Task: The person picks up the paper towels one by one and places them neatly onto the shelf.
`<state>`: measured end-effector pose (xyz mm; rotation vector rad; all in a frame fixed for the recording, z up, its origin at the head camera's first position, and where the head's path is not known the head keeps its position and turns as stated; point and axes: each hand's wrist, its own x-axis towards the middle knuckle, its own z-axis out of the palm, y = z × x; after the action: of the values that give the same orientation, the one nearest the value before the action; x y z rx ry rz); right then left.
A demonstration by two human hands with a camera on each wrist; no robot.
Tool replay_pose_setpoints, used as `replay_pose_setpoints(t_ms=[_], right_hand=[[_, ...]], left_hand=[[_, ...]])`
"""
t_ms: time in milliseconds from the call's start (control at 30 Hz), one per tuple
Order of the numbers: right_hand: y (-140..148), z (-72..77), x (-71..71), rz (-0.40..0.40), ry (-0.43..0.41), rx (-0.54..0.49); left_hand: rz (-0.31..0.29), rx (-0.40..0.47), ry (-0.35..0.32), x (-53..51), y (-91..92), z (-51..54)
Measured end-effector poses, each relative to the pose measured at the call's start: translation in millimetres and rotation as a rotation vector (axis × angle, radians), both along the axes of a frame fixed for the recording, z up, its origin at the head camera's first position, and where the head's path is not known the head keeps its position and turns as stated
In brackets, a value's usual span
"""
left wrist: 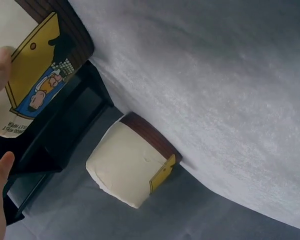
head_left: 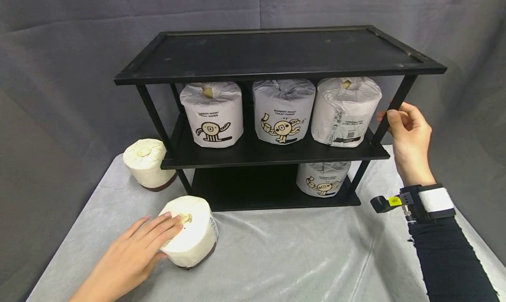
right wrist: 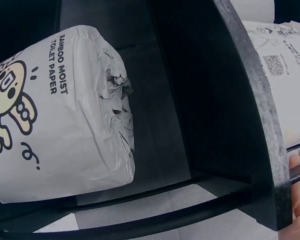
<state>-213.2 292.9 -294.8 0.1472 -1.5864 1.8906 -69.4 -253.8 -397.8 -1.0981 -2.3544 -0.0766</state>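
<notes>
My left hand [head_left: 136, 251] lies with its fingers across the top of a cream wrapped toilet paper roll [head_left: 197, 236] on the table in front of the rack. Its thumb is low beside the roll; the left wrist view shows a yellow-and-brown print on the wrapper. At the right, my right hand [head_left: 413, 137] pinches a post of the black shelf rack [head_left: 276, 56] between thumb and fingers. White wrapped rolls stand on the middle shelf: a left roll [head_left: 215, 115], a centre roll [head_left: 282, 113] and a right roll [head_left: 344, 113]. Another white roll [head_left: 322, 179] sits at the right of the bottom shelf.
A second cream roll [head_left: 146, 161] stands on the table behind and left of the rack. A grey cloth [head_left: 284, 258] covers the table, and a dark grey curtain [head_left: 79, 65] hangs behind. My right wrist wears a camera strap [head_left: 427, 201].
</notes>
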Motion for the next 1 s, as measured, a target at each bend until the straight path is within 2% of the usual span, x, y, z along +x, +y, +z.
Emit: replay_pose_setpoints(t_ms=[133, 267, 700, 1000], right_hand=[[0.1, -0.7, -0.2, 0.003, 0.006, -0.007], [0.2, -1.2, -0.3, -0.003, 0.004, -0.012], [-0.3, -0.4, -0.1, -0.005, 0.005, 0.007], [0.1, -0.9, 0.2, -0.014, 0.003, 0.026]], left_hand=[[-0.047, -0.004, 0.040, -4.0, 3.4, -1.9], [-0.068, -0.023, 0.041, -5.6, 4.7, -2.8], [-0.063, -0.080, 0.055, -4.8, 3.5, -3.4], [-0.096, -0.057, 0.109, -4.9, 9.5, -1.4]])
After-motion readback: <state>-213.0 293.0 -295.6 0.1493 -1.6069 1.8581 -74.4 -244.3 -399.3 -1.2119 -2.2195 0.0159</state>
